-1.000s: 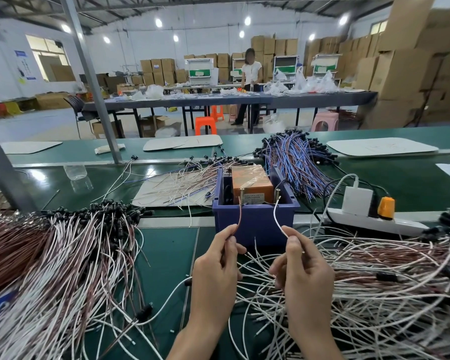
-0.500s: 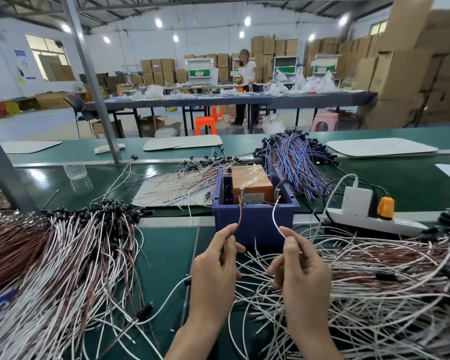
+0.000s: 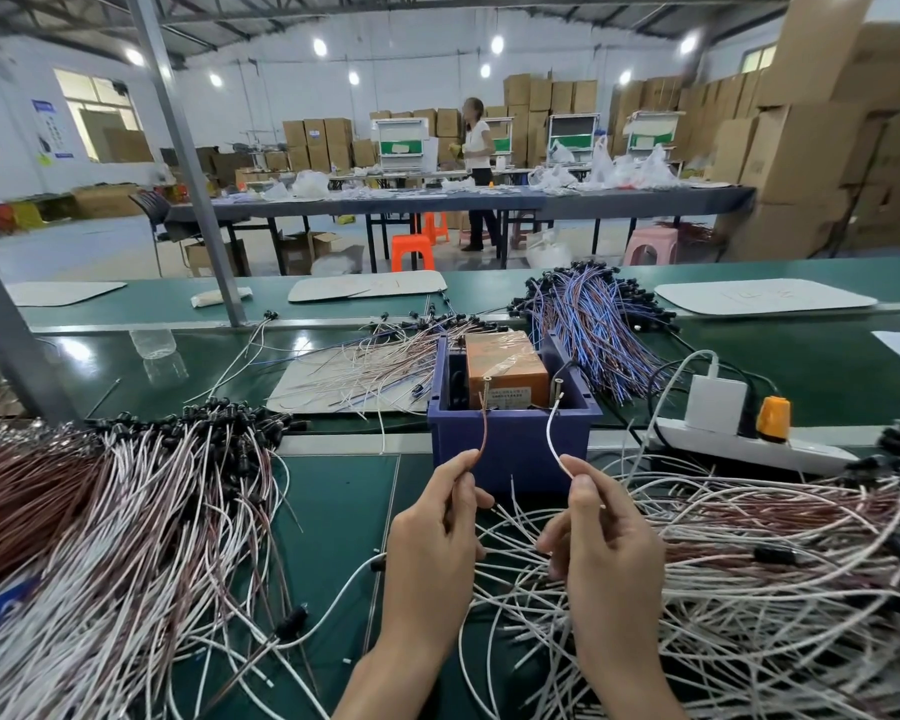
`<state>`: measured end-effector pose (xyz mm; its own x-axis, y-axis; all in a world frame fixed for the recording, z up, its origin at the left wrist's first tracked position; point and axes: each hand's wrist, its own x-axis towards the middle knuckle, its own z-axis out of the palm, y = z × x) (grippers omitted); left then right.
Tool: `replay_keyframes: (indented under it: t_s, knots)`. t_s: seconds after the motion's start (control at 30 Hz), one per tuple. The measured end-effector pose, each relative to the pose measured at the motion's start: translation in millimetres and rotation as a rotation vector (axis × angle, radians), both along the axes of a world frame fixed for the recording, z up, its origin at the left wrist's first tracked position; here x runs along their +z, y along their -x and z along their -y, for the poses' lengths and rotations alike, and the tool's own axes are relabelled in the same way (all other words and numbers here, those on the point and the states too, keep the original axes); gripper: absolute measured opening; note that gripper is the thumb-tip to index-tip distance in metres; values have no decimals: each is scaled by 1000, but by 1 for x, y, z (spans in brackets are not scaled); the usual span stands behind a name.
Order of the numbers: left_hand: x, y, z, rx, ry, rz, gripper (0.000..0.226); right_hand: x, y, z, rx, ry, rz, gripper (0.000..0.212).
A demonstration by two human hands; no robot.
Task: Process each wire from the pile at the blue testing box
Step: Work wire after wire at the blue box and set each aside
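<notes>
The blue testing box (image 3: 510, 444) stands mid-table with an orange unit (image 3: 505, 368) inside. My left hand (image 3: 432, 543) pinches a brown wire end (image 3: 484, 423) whose tip reaches the box's left contact. My right hand (image 3: 609, 553) pinches a white wire end (image 3: 554, 433) whose tip points up at the right contact. Both hands sit just in front of the box. A tangled pile of white and brown wires (image 3: 749, 574) lies to the right, under my right hand.
A second heap of white and brown wires (image 3: 100, 522) covers the left side. Blue-purple wires (image 3: 593, 324) and loose thin wires (image 3: 365, 371) lie behind the box. A white power strip (image 3: 739, 441) with an orange plug sits at the right. A person stands far back.
Both hands hold the same wire ends at the box and have barely shifted. The person in the background has stepped to the left.
</notes>
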<state>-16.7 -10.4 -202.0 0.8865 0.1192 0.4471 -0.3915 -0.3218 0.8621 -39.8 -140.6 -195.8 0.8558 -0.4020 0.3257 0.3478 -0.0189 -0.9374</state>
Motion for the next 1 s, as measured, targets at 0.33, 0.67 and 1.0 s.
replay_keyframes:
  t_s: [0.33, 0.67, 1.0]
  knots:
    - [2, 1, 1, 7, 11, -21, 29, 0, -1, 0, 9, -6, -6, 24]
    - [-1, 0, 1, 9, 17, -38, 29, 0, -1, 0, 13, -19, -7, 23]
    - [-4, -1, 1, 17, -4, -22, 29, 1, -1, 0, 26, -36, -12, 24]
